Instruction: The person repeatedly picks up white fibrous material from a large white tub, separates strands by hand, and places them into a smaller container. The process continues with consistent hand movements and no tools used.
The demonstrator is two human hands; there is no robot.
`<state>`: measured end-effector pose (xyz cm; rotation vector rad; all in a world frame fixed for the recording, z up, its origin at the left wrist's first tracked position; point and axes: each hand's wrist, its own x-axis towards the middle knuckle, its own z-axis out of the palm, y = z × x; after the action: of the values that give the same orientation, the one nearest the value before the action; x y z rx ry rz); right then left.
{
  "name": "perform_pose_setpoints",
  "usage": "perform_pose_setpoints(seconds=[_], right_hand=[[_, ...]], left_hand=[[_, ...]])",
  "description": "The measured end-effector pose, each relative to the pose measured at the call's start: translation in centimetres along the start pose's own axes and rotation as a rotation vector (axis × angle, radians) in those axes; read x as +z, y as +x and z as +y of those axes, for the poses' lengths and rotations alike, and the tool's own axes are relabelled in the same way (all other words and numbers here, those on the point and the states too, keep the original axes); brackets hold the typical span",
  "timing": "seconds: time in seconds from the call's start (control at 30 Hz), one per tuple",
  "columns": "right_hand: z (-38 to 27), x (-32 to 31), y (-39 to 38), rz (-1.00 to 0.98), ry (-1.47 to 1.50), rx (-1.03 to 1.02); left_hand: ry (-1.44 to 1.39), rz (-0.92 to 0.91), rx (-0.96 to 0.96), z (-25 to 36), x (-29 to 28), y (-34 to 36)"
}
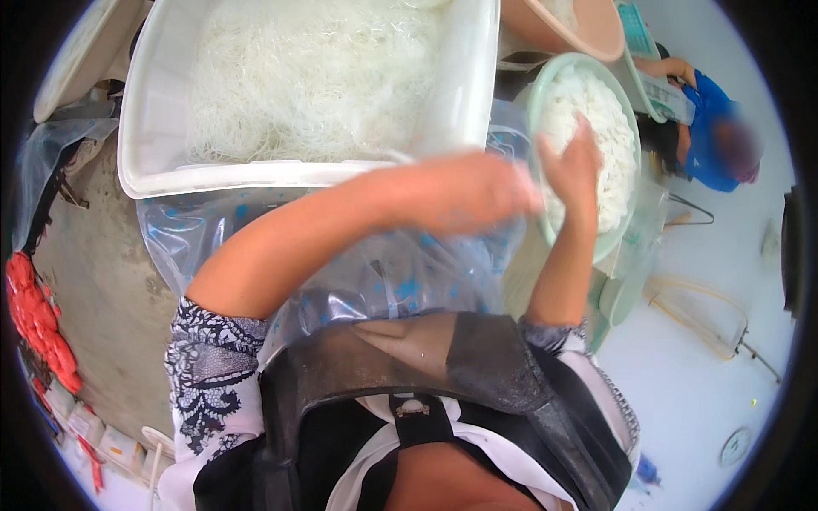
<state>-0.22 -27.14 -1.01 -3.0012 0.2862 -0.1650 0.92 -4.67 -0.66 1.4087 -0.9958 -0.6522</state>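
Observation:
My left hand is blurred between the white rectangular tub and the pale green bowl; its fingers are too smeared to read. The tub holds thin translucent white strands in liquid. My right hand is over the bowl, thumb and fingers apart with no held item visible. The bowl is heaped with soft white pieces; whether my fingers touch them is unclear. Clear plastic sheeting with blue marks lies beneath and in front of the tub.
A peach basin stands behind the bowl. A co-worker in a blue top works at the upper right beside a teal basket. Red bundles lie at far left beside the concrete floor. A wire-framed item sits at right.

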Motion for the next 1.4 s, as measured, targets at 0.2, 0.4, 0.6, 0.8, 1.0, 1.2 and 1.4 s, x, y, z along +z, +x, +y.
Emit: perform_pose_setpoints(seconds=[0.2,0.4,0.6,0.8,1.0,1.2,1.4], right_hand=[[-12.5,-3.4,-0.7,-0.038,0.901,-0.907],[-16.1,-2.7,-0.2,-0.071,1.615,-0.575],[-17.4,-3.1,0.6,0.267,1.22,-0.098],[-15.2,-3.8,0.0,0.269,1.047,-0.431],[-15.5,-4.7,-1.3,0.104,1.381,-0.048],[-14.7,-9.1,-0.1,-0.075,0.559,-0.884],[-14.5,-9.7,-1.9,-0.132,0.62,-0.698]], left_hand=[[-0.277,-0.351,-0.011,5.0,-6.2,-2.2],[-0.879,0.832,-0.236,1.8,-7.1,-3.0],[0.537,0.861,0.217,-1.2,-1.8,-5.0],[0.498,0.925,0.112,1.0,-1.6,-1.7],[-0.606,0.247,-0.33,7.2,-4.4,-4.6],[0.187,0.41,-0.006,7.8,-5.1,-6.4],[-0.144,0.386,0.033,8.8,-6.6,-6.7]])
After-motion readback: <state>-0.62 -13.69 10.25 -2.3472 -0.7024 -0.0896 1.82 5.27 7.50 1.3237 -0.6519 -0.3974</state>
